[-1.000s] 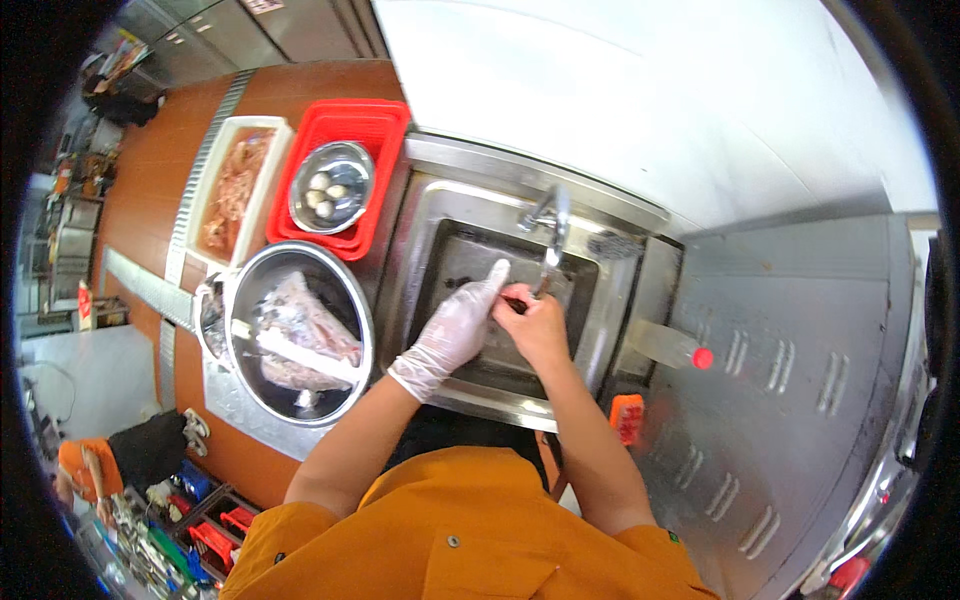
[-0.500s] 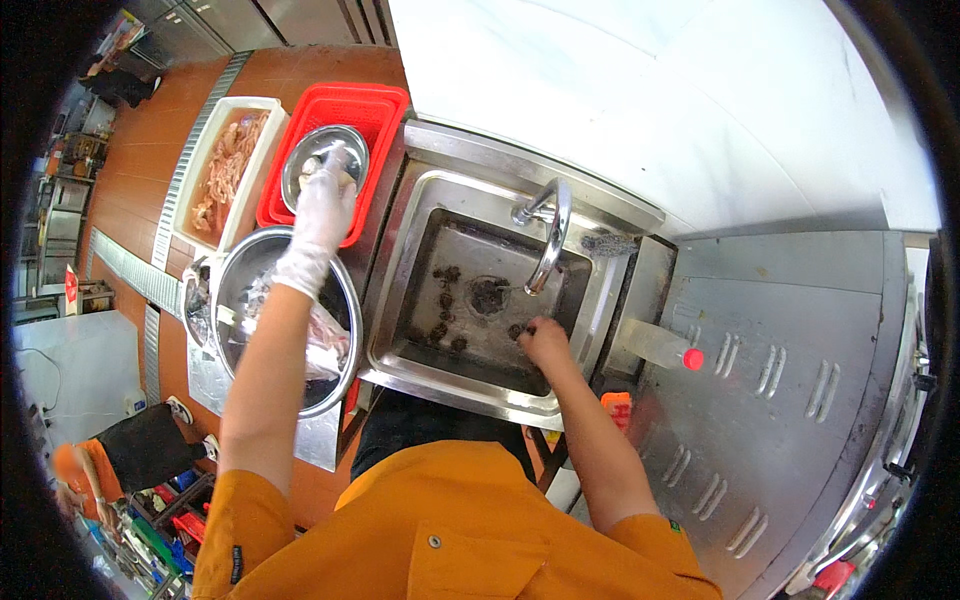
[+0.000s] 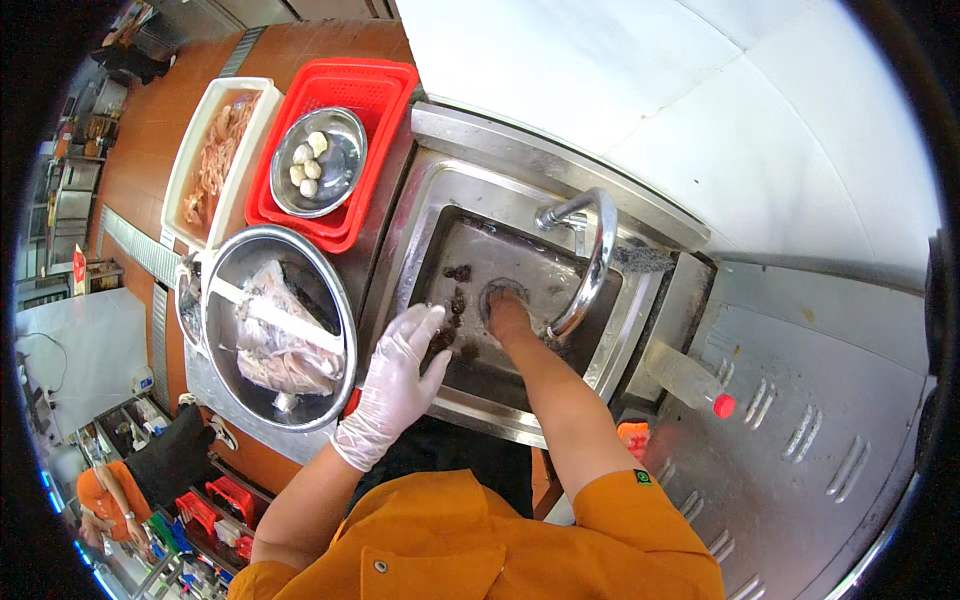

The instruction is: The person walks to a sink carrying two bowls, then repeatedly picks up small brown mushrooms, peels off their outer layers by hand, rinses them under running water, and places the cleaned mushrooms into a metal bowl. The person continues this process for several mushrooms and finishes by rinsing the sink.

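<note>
My left hand, in a thin white glove, is over the near left rim of the steel sink. Its fingers are stretched out and hold nothing. Bare, my right hand reaches down to the round drain in the sink's floor; its fingertips are hidden there. Dark brown clumps lie in the basin left of the drain. To the left, a small steel bowl with several pale round pieces sits in a red plastic basket.
A large steel bowl holds fish-like pieces and a white-handled tool. Beyond it is a white tub of pinkish meat in liquid. A curved faucet arches over the basin. A red-capped bottle lies at right. Another person is at lower left.
My left hand has left the small bowl and come right, to the sink's near edge. My right hand has moved left to the drain. The view has shifted slightly.
</note>
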Demonstrator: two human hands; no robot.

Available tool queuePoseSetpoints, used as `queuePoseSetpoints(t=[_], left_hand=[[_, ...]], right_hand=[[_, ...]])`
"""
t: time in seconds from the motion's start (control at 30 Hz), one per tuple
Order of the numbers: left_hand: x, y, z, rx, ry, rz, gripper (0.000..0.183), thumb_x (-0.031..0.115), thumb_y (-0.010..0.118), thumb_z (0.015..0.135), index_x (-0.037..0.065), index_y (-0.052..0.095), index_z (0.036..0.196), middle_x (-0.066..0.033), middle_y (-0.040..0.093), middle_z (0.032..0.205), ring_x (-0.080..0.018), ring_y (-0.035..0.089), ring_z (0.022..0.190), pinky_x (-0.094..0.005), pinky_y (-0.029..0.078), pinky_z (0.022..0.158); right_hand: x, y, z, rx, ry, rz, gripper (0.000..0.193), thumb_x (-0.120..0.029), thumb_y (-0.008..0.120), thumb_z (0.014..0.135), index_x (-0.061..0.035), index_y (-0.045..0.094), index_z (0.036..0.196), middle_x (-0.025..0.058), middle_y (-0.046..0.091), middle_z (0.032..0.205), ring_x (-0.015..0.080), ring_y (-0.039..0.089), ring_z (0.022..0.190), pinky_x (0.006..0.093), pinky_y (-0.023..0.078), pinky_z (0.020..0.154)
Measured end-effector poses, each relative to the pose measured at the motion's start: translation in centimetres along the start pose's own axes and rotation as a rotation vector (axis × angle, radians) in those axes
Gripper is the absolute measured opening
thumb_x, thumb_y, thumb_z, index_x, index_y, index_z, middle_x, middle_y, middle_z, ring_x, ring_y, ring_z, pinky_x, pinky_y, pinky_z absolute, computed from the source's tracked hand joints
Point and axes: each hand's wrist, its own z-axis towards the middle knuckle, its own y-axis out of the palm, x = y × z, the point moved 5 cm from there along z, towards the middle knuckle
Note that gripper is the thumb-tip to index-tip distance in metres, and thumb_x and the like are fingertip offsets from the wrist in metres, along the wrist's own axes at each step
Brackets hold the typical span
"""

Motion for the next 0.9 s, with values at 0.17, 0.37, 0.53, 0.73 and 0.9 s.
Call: queuePoseSetpoints(t=[0.17,0.37,0.53,0.73,0.9], left_hand=[[-2.6,1.2,-2.7,-0.090,-0.083,-0.043,0.053,0.009,0.075,0.089,0.001,0.060,0.139,-0.0243,0.063,0.133,-0.0415,0.058,0.128,-0.0467,0.046,0.111],[-5.2,4.2,-3.4,-0.156,-0.127,-0.120,0.052,0.011,0.073,0.091,-0.002,0.059,0.139,-0.0256,0.064,0.132,-0.0412,0.059,0.127,-0.0453,0.046,0.111],[-4.1,6.9,-1.3,-0.140,-0.151,-0.168,0.052,0.015,0.076,0.090,0.000,0.062,0.138,-0.0230,0.069,0.124,-0.0384,0.064,0.119,-0.0448,0.049,0.107],[2.1,6.4,2.8,-0.043,0.067,-0.162,0.047,0.019,0.083,0.084,0.008,0.072,0.128,-0.0161,0.073,0.107,-0.0321,0.068,0.100,-0.0415,0.054,0.093],[2.9,6.6,3.7,-0.229,-0.158,-0.406,0.039,0.014,0.080,0.089,0.007,0.073,0.126,-0.0128,0.075,0.106,-0.0188,0.071,0.094,-0.0324,0.056,0.089]], right_hand=[[0.5,-0.4,-0.4,-0.079,-0.048,0.325,0.067,-0.024,0.083,0.080,-0.0019,0.061,0.138,0.0221,0.071,0.120,0.0355,0.066,0.118,0.0434,0.053,0.103],[-1.4,-4.5,-7.8,-0.323,0.054,1.755,0.061,-0.014,0.064,0.094,-0.0127,0.049,0.153,0.0116,0.069,0.128,0.0237,0.068,0.114,0.0417,0.054,0.097],[-4.0,-11.5,-14.9,-0.275,-0.057,2.122,0.056,-0.022,0.058,0.101,-0.0153,0.047,0.156,0.0109,0.064,0.136,0.0283,0.065,0.121,0.0457,0.051,0.103],[-6.3,-16.5,-20.2,-0.092,-0.212,2.310,0.049,-0.027,0.049,0.110,-0.0090,0.045,0.156,0.0137,0.058,0.146,0.0296,0.058,0.131,0.0444,0.047,0.110],[-4.5,-17.1,-22.8,0.036,-0.060,2.234,0.040,-0.029,0.052,0.109,-0.0044,0.054,0.141,0.0144,0.062,0.141,0.0293,0.059,0.132,0.0472,0.048,0.109]])
